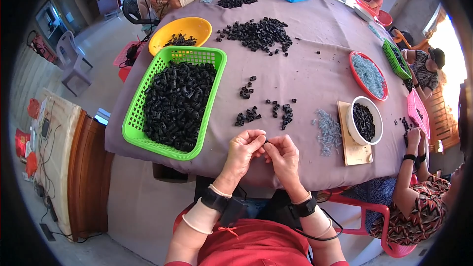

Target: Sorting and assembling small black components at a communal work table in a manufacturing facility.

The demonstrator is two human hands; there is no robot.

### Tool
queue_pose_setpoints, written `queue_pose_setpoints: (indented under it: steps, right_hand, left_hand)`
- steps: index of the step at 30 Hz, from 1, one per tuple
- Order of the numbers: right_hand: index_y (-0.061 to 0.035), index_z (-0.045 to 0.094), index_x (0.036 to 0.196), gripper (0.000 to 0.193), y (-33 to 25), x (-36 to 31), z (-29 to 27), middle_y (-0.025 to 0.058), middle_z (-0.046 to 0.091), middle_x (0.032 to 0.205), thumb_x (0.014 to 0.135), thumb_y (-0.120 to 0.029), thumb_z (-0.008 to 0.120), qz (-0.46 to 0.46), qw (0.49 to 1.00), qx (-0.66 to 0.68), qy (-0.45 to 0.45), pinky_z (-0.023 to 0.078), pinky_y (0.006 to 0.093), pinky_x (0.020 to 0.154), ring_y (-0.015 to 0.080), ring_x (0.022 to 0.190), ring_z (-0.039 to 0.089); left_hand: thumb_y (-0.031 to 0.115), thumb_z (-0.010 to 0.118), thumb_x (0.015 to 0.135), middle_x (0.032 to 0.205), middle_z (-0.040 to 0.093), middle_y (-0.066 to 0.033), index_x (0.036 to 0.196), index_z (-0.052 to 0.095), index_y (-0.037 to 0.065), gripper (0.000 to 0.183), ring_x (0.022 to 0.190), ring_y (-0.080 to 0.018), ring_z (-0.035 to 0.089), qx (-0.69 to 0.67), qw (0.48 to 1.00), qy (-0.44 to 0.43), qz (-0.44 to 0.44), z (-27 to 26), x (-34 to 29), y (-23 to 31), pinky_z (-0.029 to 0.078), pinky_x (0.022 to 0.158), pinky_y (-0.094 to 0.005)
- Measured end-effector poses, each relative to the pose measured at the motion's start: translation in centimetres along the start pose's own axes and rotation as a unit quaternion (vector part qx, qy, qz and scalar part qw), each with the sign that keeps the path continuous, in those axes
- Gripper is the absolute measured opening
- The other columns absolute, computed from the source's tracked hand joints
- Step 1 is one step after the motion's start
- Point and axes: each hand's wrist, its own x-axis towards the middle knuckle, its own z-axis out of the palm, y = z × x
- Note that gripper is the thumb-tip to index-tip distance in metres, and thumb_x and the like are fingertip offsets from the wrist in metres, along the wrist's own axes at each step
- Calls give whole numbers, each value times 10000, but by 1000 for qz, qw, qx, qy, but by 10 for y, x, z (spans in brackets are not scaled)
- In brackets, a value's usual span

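Small blk part (266,141) is held at ctr of frame, pinched narrowly btwn fingertips of L grip (242,151) & R grip (284,156). Loose blk pcs (287,110) are scattered just above on cloth-covered worktop (305,74); green basket (156,147) of blk pcs is placed ctr-left, white bowl (353,132) w/ thin blk pcs ctr-right.

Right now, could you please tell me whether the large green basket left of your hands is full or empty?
Mostly full: small black parts are heaped across the green basket, covering its floor.
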Motion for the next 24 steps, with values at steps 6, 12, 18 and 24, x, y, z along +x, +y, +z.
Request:
queue_pose_setpoints:
  steps: [6, 12, 18, 24]
  right_hand:
    - [-41, 551, 860, 88, 2, 1, -4, -21, 566, 677, 844, -54, 637, 21, 1000, 1, 4, 365, 169, 463, 17, 550, 465]
    - [-37, 534, 912, 115, 0, 2, -4, -15, 584, 699, 849, -46, 630, 24, 998, 48, -32, 376, 164, 482, 25, 582, 507]
    - [-21, 534, 1060, 188, -2, 5, 4, 6, 589, 726, 886, -73, 586, 25, 995, 61, -70, 391, 162, 533, 51, 621, 544]
    - [-26, 508, 1141, 251, 1, 10, -6, -10, 589, 716, 911, -118, 550, 21, 990, 23, -136, 414, 178, 561, 38, 633, 531]
  left_hand:
    - [108, 621, 870, 718, 608, 11, 952, 606, 55, 99, 565, -54, 549, 67, 998, -16, -1, 5, -2, 4, 421, 490, -173]
    - [124, 603, 885, 697, 596, 2, 954, 572, 50, 106, 523, -61, 529, 73, 996, -56, -21, 0, -1, 6, 414, 462, -185]
    - [129, 602, 885, 719, 598, -16, 1014, 526, 33, 178, 516, -81, 524, -10, 998, -48, -49, -1, 1, 7, 426, 458, -206]
    - [121, 617, 871, 732, 592, -49, 1119, 436, 29, 321, 528, -119, 544, -20, 994, -85, -70, -7, 4, 10, 442, 471, -227]
